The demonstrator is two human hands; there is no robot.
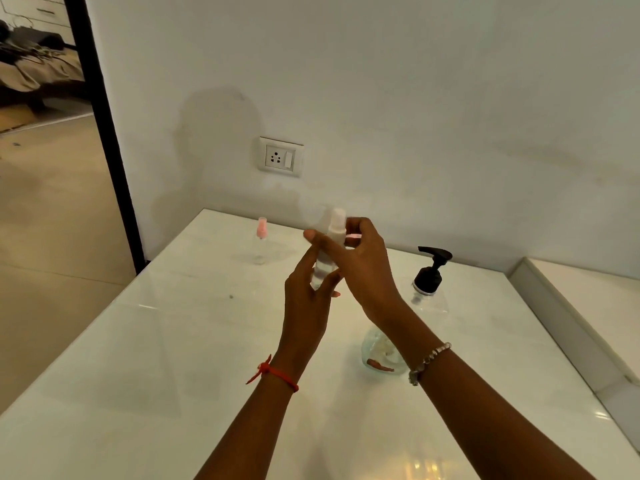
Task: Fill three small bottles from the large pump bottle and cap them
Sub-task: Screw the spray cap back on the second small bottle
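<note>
I hold a small clear bottle [323,268] upright above the middle of the white table [173,341]. My left hand [306,306] grips its body from the left. My right hand [360,268] pinches its whitish spray cap [336,226] at the top. The large clear pump bottle [427,299] with a black pump head stands to the right, just beyond my right forearm. Another small clear bottle [260,249] with a pink cap stands upright at the far left of the table. A third clear container [381,355] sits on the table under my right forearm, partly hidden.
A wall with a socket plate [281,157] rises right behind the table. A raised white ledge [568,317] borders the table on the right. The table's left edge drops to a tiled floor, with a dark door frame [104,133] beyond.
</note>
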